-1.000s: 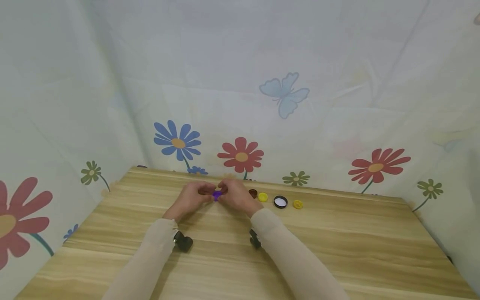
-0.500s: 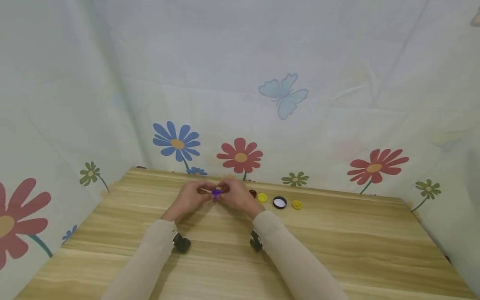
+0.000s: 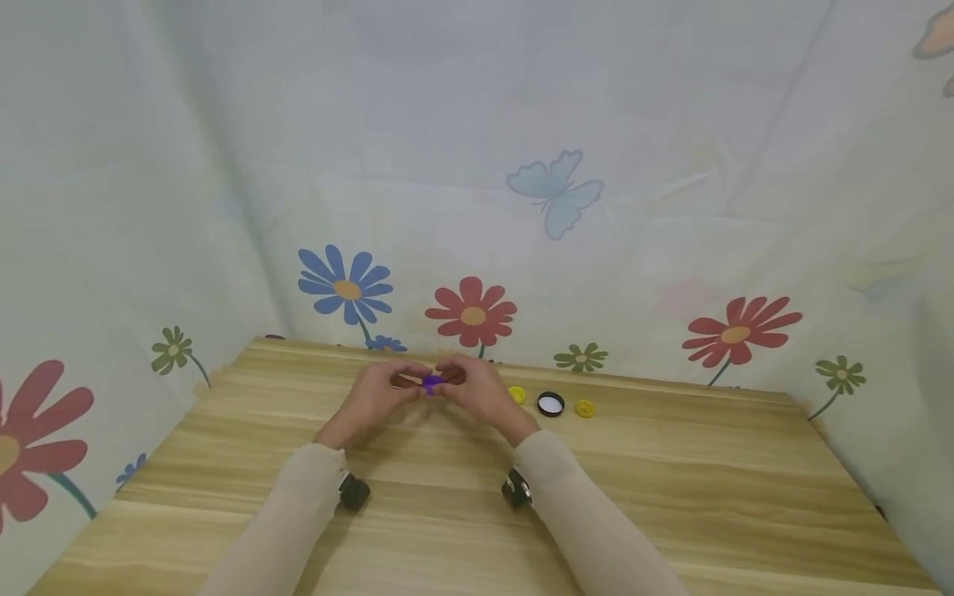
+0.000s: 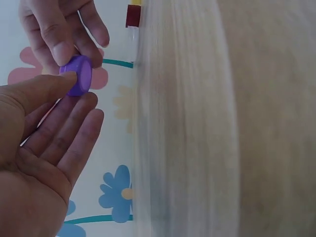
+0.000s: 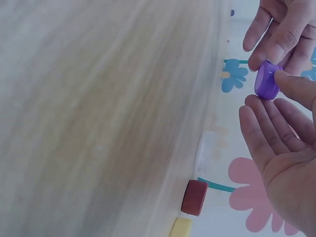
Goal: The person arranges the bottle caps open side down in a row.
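A small purple bottle cap (image 3: 431, 384) is held up between both hands above the far part of the table. My left hand (image 3: 378, 399) pinches one side of it with thumb and fingertips. From the other side my right hand (image 3: 480, 392) pinches it too, the two hands' fingertips nearly meeting. In the left wrist view the cap (image 4: 79, 75) stands on edge, its round face turned to the table. Its ridged side shows in the right wrist view, where the thumb of the right hand (image 5: 291, 143) presses on the cap (image 5: 267, 80).
Right of the hands, a yellow cap (image 3: 517, 395), a black-rimmed cap with a white inside (image 3: 551, 404) and an orange-yellow cap (image 3: 585, 408) lie in a row. A dark red cap (image 5: 194, 197) and a clear cap (image 5: 204, 152) show in the right wrist view. Flowered cloth (image 3: 417, 207) hangs behind.
Both hands keep their pinch on the purple bottle cap, which has tilted slightly between the fingers. The dark red cap has become hidden behind the right hand in the head view, which has shifted a little.
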{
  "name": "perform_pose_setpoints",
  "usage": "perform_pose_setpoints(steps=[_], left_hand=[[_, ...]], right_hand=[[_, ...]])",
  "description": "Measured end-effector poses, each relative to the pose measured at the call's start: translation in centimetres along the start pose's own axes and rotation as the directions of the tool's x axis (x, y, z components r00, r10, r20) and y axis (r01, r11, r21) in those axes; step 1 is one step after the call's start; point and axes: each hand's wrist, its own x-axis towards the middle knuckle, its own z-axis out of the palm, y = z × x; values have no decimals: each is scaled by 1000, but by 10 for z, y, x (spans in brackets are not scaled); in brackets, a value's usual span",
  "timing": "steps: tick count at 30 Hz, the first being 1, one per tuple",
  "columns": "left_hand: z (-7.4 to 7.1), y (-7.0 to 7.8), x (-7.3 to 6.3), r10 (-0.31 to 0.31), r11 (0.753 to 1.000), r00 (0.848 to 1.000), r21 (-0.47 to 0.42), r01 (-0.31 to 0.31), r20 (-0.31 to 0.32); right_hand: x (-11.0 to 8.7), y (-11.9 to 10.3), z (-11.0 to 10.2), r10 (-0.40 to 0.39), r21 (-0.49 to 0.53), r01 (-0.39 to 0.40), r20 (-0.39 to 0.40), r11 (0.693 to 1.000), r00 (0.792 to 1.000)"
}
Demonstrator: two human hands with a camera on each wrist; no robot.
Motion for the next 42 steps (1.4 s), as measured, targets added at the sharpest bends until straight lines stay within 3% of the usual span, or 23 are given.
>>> perform_pose_setpoints(steps=[8, 25, 42], left_hand=[[-1, 9, -6, 37, 999, 999, -26, -36, 24], [-1, 21, -12, 120, 993, 993, 16, -121, 10], [-2, 20, -13, 131, 989, 991, 68, -130, -20]], right_hand=[[-11, 0, -4, -25, 64, 27, -35, 998, 999], [-26, -2, -7, -44, 112, 58, -125, 992, 991], [-29, -2, -5, -38, 137, 57, -136, 989, 990]])
